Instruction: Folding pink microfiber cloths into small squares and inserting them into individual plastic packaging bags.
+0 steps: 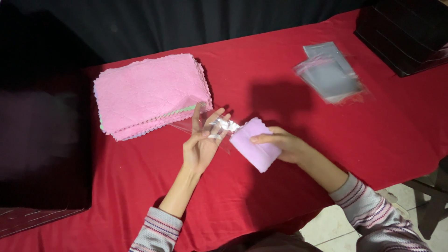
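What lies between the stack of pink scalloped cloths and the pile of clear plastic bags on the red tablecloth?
In the head view, only bare red tablecloth lies between the stack of pink cloths and the pile of clear bags.

L hand point(201, 144) was raised palm-up w/ fingers spread and pointing away from the body, thumb and forefinger pinched together. L forearm ran bare back to a striped sleeve cuff near the bottom edge. R hand point(280, 143) lay lower, knuckles up, fingers curled in a grip, thumb on top. R forearm angled in from lower right, striped sleeve pushed up past the wrist.
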